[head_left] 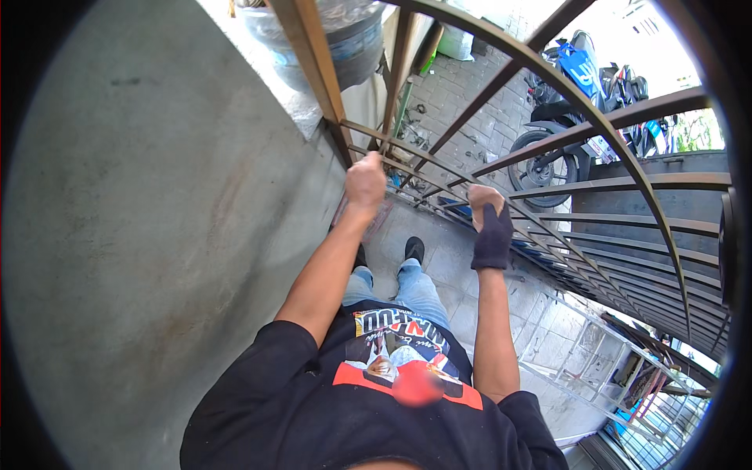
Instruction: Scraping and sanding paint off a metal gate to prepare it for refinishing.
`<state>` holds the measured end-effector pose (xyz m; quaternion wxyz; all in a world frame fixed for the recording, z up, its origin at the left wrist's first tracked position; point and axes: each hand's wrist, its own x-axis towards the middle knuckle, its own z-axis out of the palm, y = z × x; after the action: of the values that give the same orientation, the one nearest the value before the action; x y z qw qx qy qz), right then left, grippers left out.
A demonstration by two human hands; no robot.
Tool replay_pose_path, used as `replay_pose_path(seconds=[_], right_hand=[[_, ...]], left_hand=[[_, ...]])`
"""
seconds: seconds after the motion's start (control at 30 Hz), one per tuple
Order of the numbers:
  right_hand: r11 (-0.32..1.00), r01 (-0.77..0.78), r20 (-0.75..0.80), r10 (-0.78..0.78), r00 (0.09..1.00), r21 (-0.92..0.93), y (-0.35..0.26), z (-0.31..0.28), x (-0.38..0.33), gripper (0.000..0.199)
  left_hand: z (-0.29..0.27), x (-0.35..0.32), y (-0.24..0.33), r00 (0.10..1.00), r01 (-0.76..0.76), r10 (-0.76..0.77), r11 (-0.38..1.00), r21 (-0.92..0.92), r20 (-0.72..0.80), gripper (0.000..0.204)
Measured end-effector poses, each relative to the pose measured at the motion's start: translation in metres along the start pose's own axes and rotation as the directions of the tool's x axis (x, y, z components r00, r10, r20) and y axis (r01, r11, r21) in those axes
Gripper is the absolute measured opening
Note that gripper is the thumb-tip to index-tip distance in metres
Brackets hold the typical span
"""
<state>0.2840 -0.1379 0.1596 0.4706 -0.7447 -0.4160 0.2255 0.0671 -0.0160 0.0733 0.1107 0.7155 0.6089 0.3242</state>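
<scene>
A brown metal gate [540, 55] of long bars joined by cross rails stands in front of me. My left hand [366, 184] is bare and closed in a fist against the lower rails, close to the post [317, 66] at the wall side. What its fingers hold is hidden. On my right hand [487, 211] is a dark fingerless glove or wrist wrap [493, 243]. Its fingers are curled round a cross rail of the gate, farther right. Both forearms reach forward, roughly level with each other.
A grey plastered wall [149, 235] rises along my left. A large plastic-covered container [329, 47] sits on its ledge. Beyond the gate, motorcycles [548, 149] stand on paving. A light metal ladder-like frame [580, 345] lies at the right on the tiled floor [446, 251].
</scene>
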Motion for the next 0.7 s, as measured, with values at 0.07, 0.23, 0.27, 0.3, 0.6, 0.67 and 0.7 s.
replay_pose_path(seconds=[0.07, 0.23, 0.27, 0.3, 0.6, 0.67, 0.7], right_hand=[[0.983, 0.157, 0.032, -0.154, 0.988, -0.096, -0.003, 0.001, 0.014, 0.023], [0.984, 0.179, 0.179, -0.18, 0.967, 0.023, -0.021, 0.009, 0.04, 0.026], [0.987, 0.126, 0.199, -0.143, 0.97, 0.097, -0.021, 0.009, 0.044, 0.025], [0.986, 0.135, 0.212, -0.154, 0.965, 0.101, -0.014, 0.01, 0.047, 0.026], [0.955, 0.296, 0.249, -0.284, 0.926, -0.013, 0.019, -0.004, 0.05, 0.026], [0.977, 0.21, 0.276, -0.198, 0.941, -0.016, 0.016, -0.01, 0.045, 0.025], [0.992, 0.124, 0.303, -0.112, 0.946, -0.021, 0.013, -0.011, 0.044, 0.024]], left_hand=[[-0.001, 0.0, 0.004, 1.0, -0.008, 0.008, 1.0, 0.026, -0.002, 0.009], [0.019, -0.013, 0.039, 0.991, -0.073, 0.066, 0.996, 0.05, 0.116, 0.01], [0.021, -0.013, 0.04, 0.992, -0.066, 0.06, 0.996, 0.056, 0.11, 0.01], [0.021, -0.014, 0.04, 0.995, -0.066, 0.061, 0.996, 0.059, 0.083, 0.01], [0.026, -0.014, 0.046, 0.992, -0.045, 0.035, 0.995, 0.085, 0.118, 0.01], [0.031, -0.018, 0.06, 0.991, -0.036, 0.026, 0.997, 0.073, 0.132, 0.008], [0.027, -0.017, 0.056, 0.993, -0.051, 0.045, 0.997, 0.052, 0.107, 0.008]])
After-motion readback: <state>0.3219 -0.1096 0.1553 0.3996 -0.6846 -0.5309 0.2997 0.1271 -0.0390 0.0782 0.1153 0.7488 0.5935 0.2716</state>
